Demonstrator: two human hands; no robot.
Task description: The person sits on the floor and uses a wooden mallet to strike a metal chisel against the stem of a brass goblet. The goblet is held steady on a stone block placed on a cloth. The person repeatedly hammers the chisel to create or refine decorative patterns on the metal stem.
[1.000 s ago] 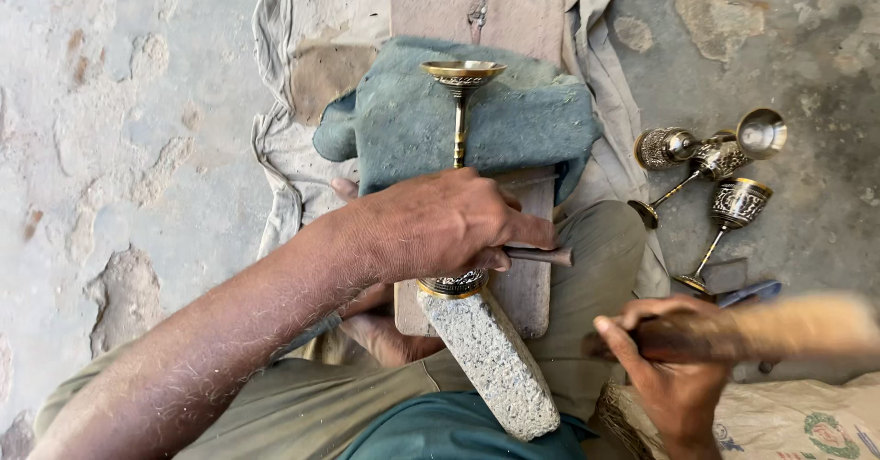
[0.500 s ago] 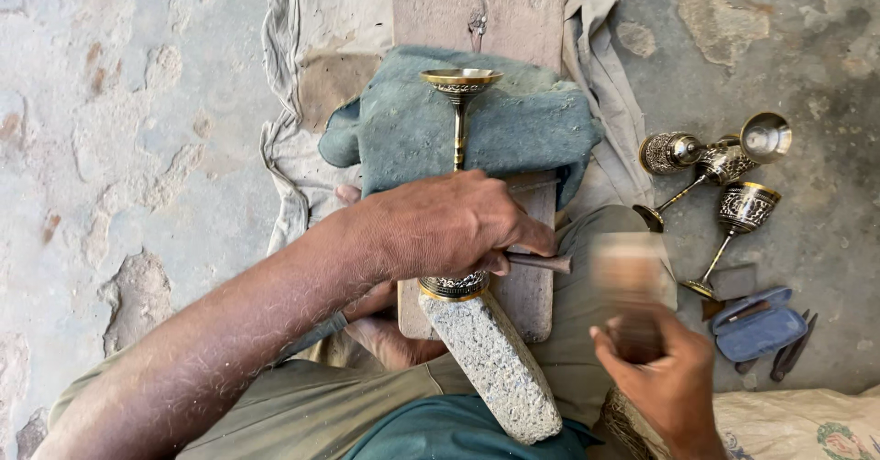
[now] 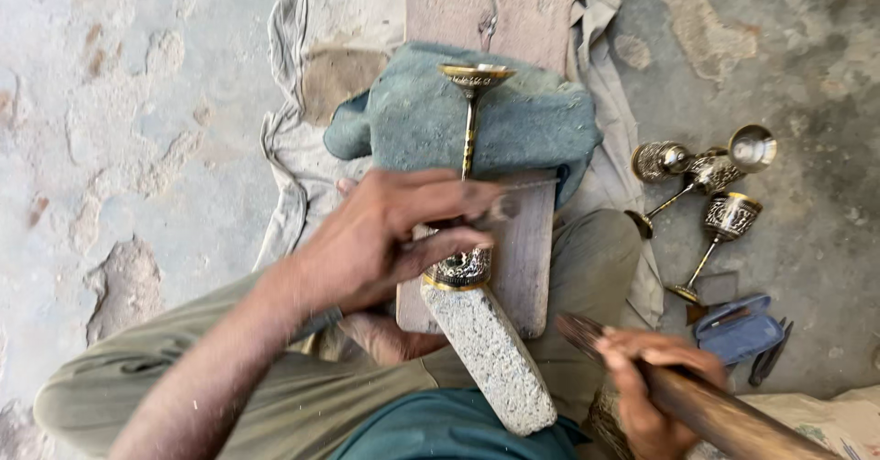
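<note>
Across our lap a wooden board (image 3: 524, 249) is lying, its far end under a grey-blue cloth (image 3: 412, 121). Against it a speckled stone block (image 3: 490, 355) is leaning. Our right hand (image 3: 655, 391) is wrapping its fingers around a dark wooden mallet (image 3: 715, 414). Our left hand (image 3: 385, 235) is curling tightly around the engraved goblet (image 3: 469, 139), lying along the board, its foot resting on the cloth.

Concrete floor (image 3: 137, 130), pale cloth (image 3: 302, 148), brass goblets (image 3: 706, 194)
</note>
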